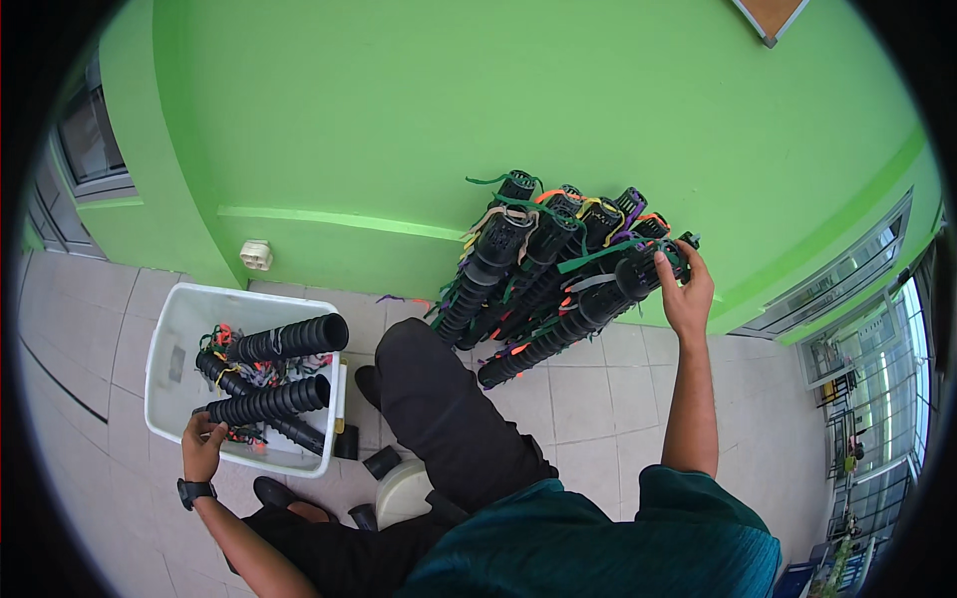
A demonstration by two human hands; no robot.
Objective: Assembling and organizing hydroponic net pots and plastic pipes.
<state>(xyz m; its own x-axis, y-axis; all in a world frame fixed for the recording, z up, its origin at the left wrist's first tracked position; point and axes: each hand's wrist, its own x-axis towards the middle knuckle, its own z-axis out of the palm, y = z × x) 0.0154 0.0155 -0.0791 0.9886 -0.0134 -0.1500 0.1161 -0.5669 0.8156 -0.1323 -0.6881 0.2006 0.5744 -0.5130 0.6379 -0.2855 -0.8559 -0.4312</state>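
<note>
My left hand (202, 450), wearing a dark watch, is closed at the near left end of a black corrugated tube (269, 402). That tube lies across other black tubes (292, 340) in a white plastic bin (159, 374), among tangled coloured strips (261, 373). Off to the right, my right hand (688, 294) grips the slotted black top of another corrugated tube (573, 324), which slants down to the floor. Beside it, several similar tubes (485, 264) lean in a bunch against the green wall, with green, orange, yellow and purple strips tied around them.
Short black pipe pieces (381, 461) lie near a round cream-coloured lid or stool (404, 495) by my legs. A white socket box (256, 255) is mounted low on the green wall (399, 120). Pale tiles (578, 404) cover the floor.
</note>
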